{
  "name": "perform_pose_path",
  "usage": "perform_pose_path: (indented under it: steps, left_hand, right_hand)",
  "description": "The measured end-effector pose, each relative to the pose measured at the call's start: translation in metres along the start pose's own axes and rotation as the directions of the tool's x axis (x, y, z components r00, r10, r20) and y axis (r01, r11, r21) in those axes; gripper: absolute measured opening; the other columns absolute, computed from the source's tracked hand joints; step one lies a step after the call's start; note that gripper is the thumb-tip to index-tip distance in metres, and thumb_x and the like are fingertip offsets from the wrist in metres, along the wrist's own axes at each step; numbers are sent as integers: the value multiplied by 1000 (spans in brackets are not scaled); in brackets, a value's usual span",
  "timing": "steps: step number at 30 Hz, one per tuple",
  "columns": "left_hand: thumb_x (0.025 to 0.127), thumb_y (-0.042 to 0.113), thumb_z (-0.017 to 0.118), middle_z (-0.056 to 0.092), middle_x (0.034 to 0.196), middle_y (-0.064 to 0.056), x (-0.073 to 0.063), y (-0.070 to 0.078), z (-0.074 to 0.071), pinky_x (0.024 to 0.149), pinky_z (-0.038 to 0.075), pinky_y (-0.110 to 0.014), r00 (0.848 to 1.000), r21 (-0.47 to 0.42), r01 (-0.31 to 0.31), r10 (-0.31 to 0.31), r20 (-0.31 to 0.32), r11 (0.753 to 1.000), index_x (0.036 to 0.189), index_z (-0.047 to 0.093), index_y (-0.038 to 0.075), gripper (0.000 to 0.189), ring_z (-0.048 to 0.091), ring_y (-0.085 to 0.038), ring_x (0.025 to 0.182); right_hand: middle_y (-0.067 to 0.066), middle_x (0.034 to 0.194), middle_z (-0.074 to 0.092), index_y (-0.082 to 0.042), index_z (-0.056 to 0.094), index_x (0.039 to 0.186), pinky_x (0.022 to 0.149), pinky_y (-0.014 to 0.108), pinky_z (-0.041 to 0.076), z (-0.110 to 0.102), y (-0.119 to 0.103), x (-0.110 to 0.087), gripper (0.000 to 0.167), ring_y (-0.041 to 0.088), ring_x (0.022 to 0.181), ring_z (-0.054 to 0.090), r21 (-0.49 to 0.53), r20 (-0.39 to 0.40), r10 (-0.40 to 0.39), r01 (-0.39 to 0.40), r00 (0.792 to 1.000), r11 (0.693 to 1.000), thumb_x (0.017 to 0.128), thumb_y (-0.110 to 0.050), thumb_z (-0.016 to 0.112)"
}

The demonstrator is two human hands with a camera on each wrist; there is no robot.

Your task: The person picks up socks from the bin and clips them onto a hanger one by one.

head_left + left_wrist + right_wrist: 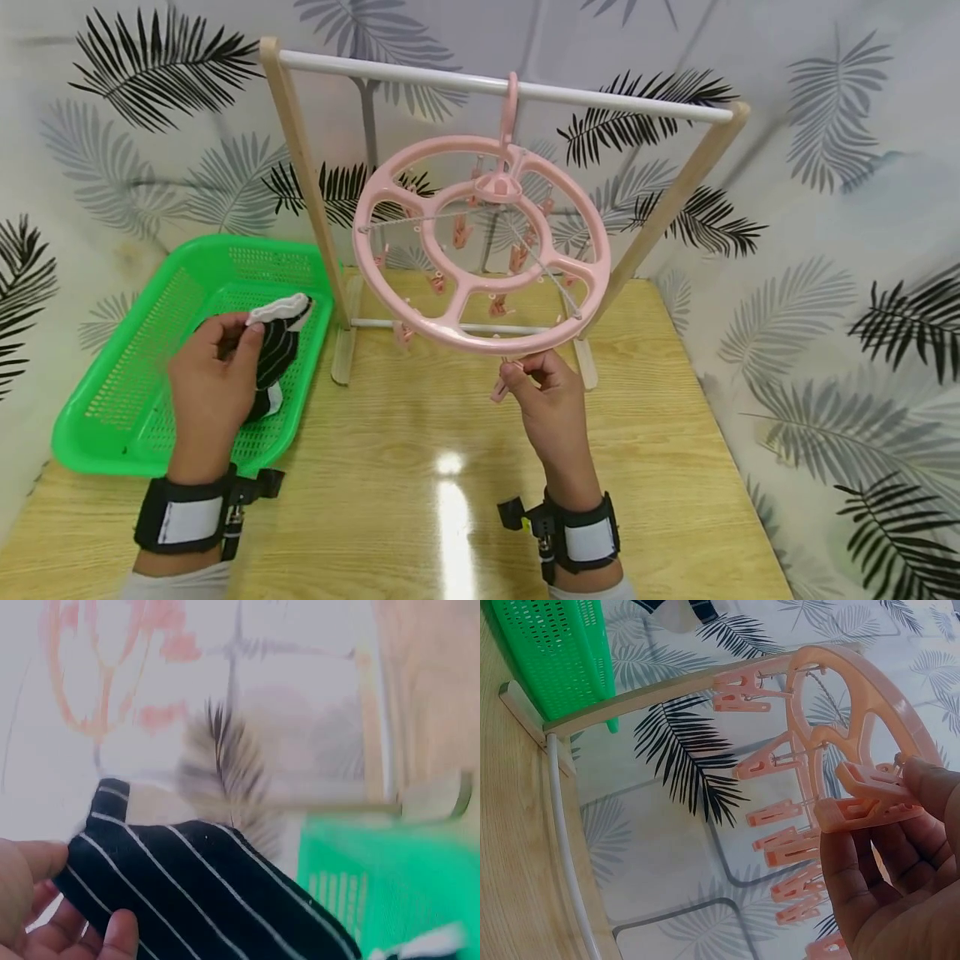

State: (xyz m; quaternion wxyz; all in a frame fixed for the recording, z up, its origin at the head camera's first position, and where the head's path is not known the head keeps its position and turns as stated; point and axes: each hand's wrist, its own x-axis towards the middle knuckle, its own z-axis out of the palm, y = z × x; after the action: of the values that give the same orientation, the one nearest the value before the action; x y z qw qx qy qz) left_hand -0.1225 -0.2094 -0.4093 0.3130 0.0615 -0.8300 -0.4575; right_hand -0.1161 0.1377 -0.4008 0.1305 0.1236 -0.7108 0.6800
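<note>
My left hand [213, 379]: pinching a black, white-striped cloth [277, 354], probably a garment, its full shape partly hidden; held up by the green basket [82, 454]. My right hand [555, 400]: pinching a pink clip [499, 390] below the near rim of the round pink hanger [455, 307], hooked on a white rod [615, 99].

Cloth [277, 354] in my left hand [213, 379]: one
Peg [855, 817] in my right hand [553, 398]: one
Hanger [468, 286] above it: one
Basket [138, 375]: one

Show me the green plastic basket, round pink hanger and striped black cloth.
Green plastic basket [123, 348]: head view, left rim.
Round pink hanger [498, 190]: head view, central hub.
Striped black cloth [199, 889]: left wrist view, middle.
</note>
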Motion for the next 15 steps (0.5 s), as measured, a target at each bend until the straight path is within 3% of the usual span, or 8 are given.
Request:
perform_pose_path:
  steps: [3, 6, 9, 15]
  left_hand:
    - [93, 6, 70, 69, 96, -15, -21, 18, 14, 70, 40, -8, 985, -19, -154, 155, 68, 988, 107, 71, -3, 17, 58, -1, 77]
    - [89, 2, 73, 70, 97, -13, -39, 32, 28, 72, 43, -9, 964, -52, -228, 233, 127, 972, 104, 71, -1, 15, 64, -14, 79]
    - [87, 1, 75, 71, 96, -12, -55, 42, 45, 70, 45, -9, 955, -104, -223, 239, 178, 969, 103, 72, 0, 16, 67, -20, 78]
    - [89, 5, 74, 70, 97, -7, -80, 55, 72, 67, 54, -22, 941, -205, -101, 161, 297, 973, 102, 73, 3, 14, 68, -15, 79]
  right_hand:
    - [16, 82, 63, 5, 58, 87, 66, 30, 54, 0, 0, 0, 16, 22, 65, 66, 21, 4, -11, 11, 1000, 1000, 94, -5, 67]
    - [17, 83, 63, 7, 58, 88, 65, 31, 56, 0, 1, 0, 14, 21, 64, 66, 43, 6, -28, 27, 1000, 999, 95, -3, 66]
    - [19, 81, 63, 8, 58, 87, 64, 32, 56, 1, 1, 0, 14, 21, 64, 66, 50, 4, -35, 35, 999, 998, 95, -1, 65]
    - [16, 82, 64, 8, 58, 88, 63, 31, 55, 4, -2, -2, 11, 18, 64, 66, 42, -7, -33, 34, 999, 999, 95, 0, 64]
